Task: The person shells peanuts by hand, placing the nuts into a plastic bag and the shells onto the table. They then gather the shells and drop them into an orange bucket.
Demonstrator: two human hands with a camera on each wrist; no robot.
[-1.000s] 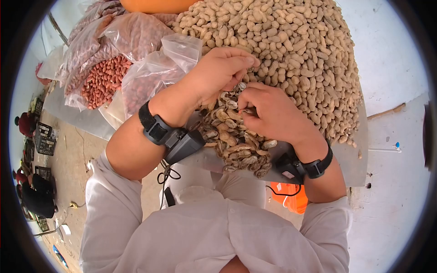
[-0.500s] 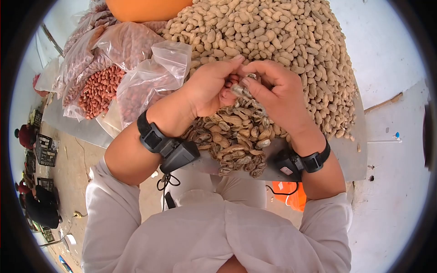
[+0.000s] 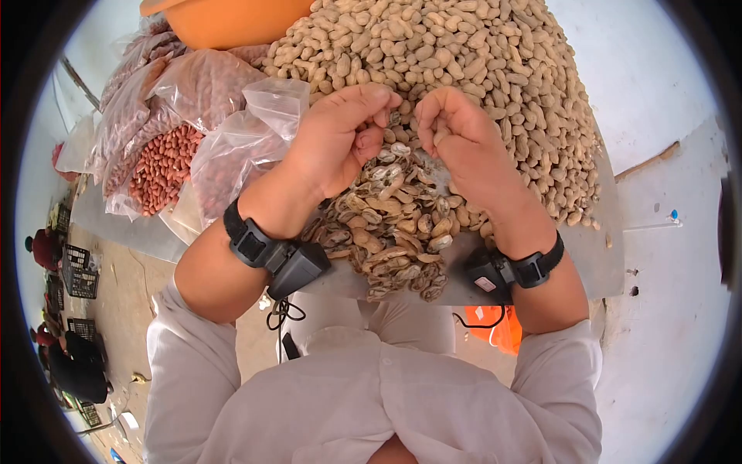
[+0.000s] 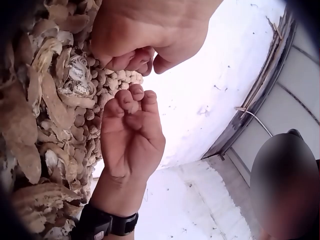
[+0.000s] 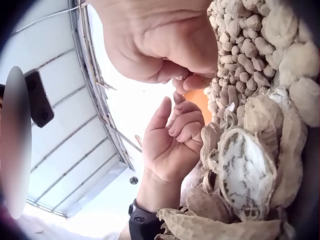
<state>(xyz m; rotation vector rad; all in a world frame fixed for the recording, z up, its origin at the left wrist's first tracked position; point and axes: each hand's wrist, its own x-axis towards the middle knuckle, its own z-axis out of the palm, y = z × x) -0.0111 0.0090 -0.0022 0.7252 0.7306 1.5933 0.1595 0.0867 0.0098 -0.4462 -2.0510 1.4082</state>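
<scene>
Drawing apart from where they were nearly meeting half a second ago, the left hand [image 3: 336,135] and the right hand [image 3: 468,155] are now leaving a gap between their fingertips, and the pale shell piece the right hand was pinching is no longer showing there. Both are hovering above the near edge of the whole peanuts [image 3: 533,116], which are spreading beyond the fingers and out past the right hand; the right hand is lying nearer to the larger share. Individual pods are pointing every way, so no single long axis is lining up with either hand.

Right fingers are curling in toward the thumb; whether they are pinching a small thing, I cannot tell. Left fingers are folding loosely over the palm, with the thumb reaching toward the other hand; what they may be covering is staying hidden.

Shells [image 3: 394,224] are lying below and between the hands, toward the body, one open half [image 5: 245,172] turning its pale inside up. Red kernels [image 3: 166,166] are showing in plastic bags left of the left hand.
</scene>
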